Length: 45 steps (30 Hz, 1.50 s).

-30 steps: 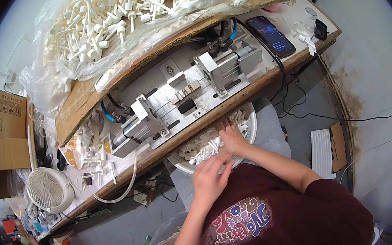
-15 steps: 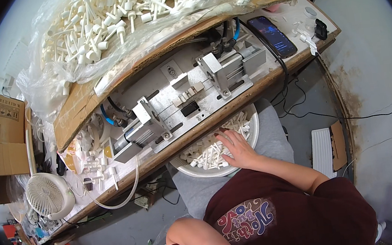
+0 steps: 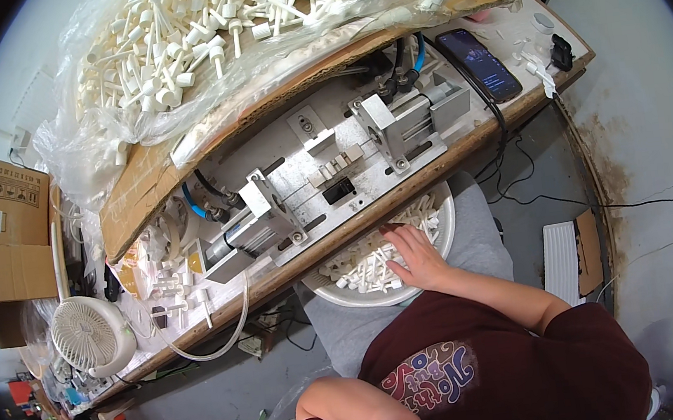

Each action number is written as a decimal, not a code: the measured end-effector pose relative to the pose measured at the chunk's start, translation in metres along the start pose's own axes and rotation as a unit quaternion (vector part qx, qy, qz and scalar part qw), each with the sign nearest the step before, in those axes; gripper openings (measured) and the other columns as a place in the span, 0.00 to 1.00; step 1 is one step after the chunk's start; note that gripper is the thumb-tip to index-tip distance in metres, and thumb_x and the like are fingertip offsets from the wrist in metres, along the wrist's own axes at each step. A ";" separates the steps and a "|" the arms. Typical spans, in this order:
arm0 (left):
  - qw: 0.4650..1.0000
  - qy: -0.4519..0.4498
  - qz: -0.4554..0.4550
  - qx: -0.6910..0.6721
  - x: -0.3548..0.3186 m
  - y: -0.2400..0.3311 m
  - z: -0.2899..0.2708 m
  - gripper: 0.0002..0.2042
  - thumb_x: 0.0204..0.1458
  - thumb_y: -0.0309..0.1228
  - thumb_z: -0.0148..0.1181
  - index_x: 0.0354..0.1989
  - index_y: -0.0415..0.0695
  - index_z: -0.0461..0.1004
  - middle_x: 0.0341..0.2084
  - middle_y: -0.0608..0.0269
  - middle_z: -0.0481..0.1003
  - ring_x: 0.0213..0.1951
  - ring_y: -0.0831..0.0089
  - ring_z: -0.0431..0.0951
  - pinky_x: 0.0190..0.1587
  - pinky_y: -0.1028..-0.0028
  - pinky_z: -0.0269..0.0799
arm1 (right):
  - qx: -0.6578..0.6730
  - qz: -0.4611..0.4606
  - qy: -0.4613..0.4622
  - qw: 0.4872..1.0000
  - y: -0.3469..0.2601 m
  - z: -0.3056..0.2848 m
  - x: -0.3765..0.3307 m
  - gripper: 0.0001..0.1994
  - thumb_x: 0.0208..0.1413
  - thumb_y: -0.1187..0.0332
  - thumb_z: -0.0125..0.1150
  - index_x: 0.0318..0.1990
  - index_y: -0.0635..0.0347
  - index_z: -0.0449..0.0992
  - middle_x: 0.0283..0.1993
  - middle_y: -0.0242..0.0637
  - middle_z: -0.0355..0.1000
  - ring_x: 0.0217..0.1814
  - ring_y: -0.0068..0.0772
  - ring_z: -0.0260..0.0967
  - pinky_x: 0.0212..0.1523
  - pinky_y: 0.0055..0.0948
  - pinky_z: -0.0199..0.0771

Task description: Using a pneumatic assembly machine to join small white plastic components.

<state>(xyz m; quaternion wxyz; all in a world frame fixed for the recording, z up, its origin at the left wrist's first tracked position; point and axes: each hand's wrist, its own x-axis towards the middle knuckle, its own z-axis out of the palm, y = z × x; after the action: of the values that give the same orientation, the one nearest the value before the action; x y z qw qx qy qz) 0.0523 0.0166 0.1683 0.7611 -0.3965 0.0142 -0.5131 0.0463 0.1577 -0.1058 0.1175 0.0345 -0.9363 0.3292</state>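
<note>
Reaching into the bowl [image 3: 446,222] on the lap, the right hand [image 3: 415,257] lies palm down on the white plastic pieces [image 3: 368,266], fingers loosely spread across the pile; whether any of them pinches a piece cannot be told from here. Those pieces fill the bowl, which sits at the hand's 9 o'clock and tucks partly under the bench edge [image 3: 371,218]. Down at 7 o'clock from the bowl, the left arm [image 3: 350,403] is bent low near the picture's bottom edge, and its hand is out of sight, so its fingers cannot be told.

Just past the bowl, at 12 o'clock, a metal jig [image 3: 332,173] with two blocks and blue hoses is bolted to the bench. Beyond it, at 11 o'clock, a clear bag of white parts [image 3: 208,34] sprawls over cardboard. A dark phone [image 3: 478,65] lies at 1 o'clock. Far out at 9 o'clock stand a small white fan [image 3: 89,333] and a cardboard box [image 3: 13,247].
</note>
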 end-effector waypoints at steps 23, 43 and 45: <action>0.874 -0.145 -0.439 -0.151 0.004 0.016 -0.026 0.06 0.57 0.19 0.55 0.41 0.37 0.76 0.36 0.63 0.75 0.35 0.72 0.76 0.41 0.72 0.76 | 0.002 0.000 0.006 1.000 0.006 0.001 0.001 0.28 0.53 0.67 0.62 0.60 0.67 0.63 0.55 0.52 0.63 0.59 0.55 0.59 0.61 0.47 0.62; 0.779 0.005 -0.560 -0.282 0.012 -0.020 0.007 0.09 0.53 0.16 0.51 0.27 0.42 0.76 0.22 0.74 0.71 0.18 0.84 0.68 0.26 0.77 0.72 | 0.005 0.002 -0.005 1.000 0.005 -0.001 0.003 0.26 0.53 0.68 0.62 0.59 0.68 0.65 0.55 0.52 0.63 0.59 0.54 0.59 0.61 0.46 0.63; 0.778 0.007 -0.560 -0.286 0.011 -0.020 0.007 0.08 0.53 0.15 0.52 0.29 0.42 0.76 0.24 0.74 0.71 0.18 0.85 0.67 0.26 0.78 0.70 | 0.006 0.001 -0.005 1.000 0.005 0.000 0.003 0.26 0.53 0.68 0.62 0.58 0.67 0.65 0.55 0.51 0.63 0.59 0.54 0.59 0.61 0.46 0.63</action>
<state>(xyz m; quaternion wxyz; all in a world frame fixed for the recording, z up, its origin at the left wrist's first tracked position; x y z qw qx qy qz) 0.0451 0.0090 0.1895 0.1914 -0.5307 -0.0589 -0.8236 0.0426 0.1622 -0.1082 0.1123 0.0355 -0.9348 0.3352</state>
